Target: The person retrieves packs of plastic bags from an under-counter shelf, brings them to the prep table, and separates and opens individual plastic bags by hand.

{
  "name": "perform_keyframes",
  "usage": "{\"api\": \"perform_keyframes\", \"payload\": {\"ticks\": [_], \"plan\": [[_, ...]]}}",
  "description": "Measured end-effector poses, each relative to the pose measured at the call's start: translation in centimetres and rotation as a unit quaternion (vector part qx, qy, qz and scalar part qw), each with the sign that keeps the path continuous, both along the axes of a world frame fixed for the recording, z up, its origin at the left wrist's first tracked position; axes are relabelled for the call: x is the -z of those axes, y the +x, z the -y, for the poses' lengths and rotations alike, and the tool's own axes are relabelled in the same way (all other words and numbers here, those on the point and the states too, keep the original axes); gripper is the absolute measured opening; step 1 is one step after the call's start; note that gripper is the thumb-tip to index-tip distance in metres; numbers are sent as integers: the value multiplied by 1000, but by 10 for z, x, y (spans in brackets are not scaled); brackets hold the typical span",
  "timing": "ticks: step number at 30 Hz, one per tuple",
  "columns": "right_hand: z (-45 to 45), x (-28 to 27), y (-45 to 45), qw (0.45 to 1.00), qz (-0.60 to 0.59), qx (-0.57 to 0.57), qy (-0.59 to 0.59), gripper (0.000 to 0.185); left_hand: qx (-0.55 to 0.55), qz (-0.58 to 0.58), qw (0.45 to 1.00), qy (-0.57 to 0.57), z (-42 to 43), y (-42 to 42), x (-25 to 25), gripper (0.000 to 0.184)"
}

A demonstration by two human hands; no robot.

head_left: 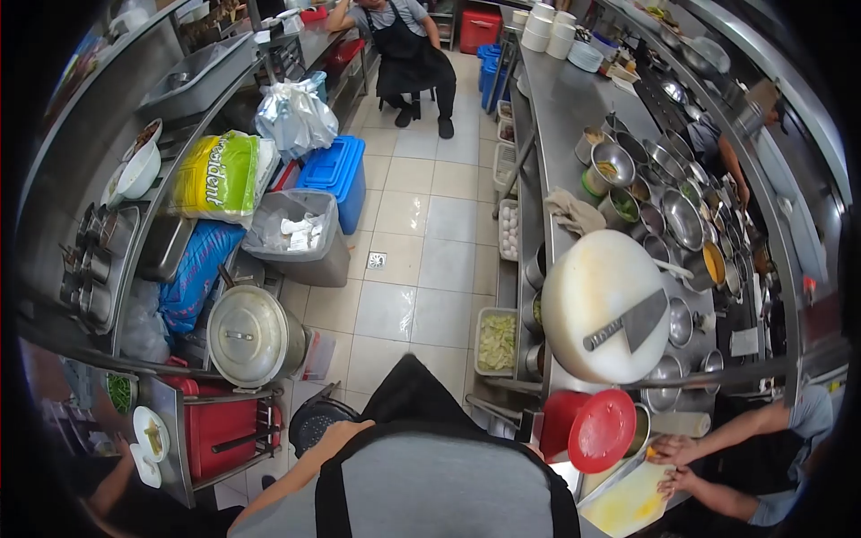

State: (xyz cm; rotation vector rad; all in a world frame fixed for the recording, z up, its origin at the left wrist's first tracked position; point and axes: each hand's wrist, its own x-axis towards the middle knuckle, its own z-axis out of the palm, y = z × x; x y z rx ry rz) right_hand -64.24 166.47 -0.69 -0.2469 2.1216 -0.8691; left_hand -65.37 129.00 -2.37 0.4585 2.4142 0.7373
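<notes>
My left hand [348,434] is low in the view, at the side of my grey shirt and black apron [414,392], beside a black perforated stool [316,425]. Its fingers are too small and partly hidden to read. My right hand does not show; my body hides it. To the right, a cleaver [630,328] lies on a thick round white chopping block [574,278]. A red round lid [603,431] is just below the block.
A person sits at the aisle's far end [405,54]. A co-worker's hands [673,462] touch a yellow-stained board [628,498] at lower right. Left are a grey bin [309,267], a blue bin [345,170] and a lidded pot [244,334]. Metal bowls [683,220] crowd the right counter.
</notes>
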Motion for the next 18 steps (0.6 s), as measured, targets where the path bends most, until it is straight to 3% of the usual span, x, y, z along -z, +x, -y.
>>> {"api": "perform_keyframes", "payload": {"ticks": [6,8,10,13,16,18], "plan": [[31,-22,-111,986,-84,-9,142,30,77,-40,996,7,10,-120,-34,17],[48,-25,-152,978,-98,-7,181,28,71,-87,994,1,18,-160,0,17],[68,-27,-194,971,-108,-7,212,27,76,-105,991,-23,22,-204,-1,16],[98,-21,-259,967,-114,-10,227,25,103,-96,981,-130,37,-260,-25,14],[121,-4,-319,975,-104,-19,194,28,76,-104,986,-101,54,-308,-37,14],[133,-15,-352,981,-76,-25,175,26,83,-95,988,-93,67,-339,-19,13]]}}
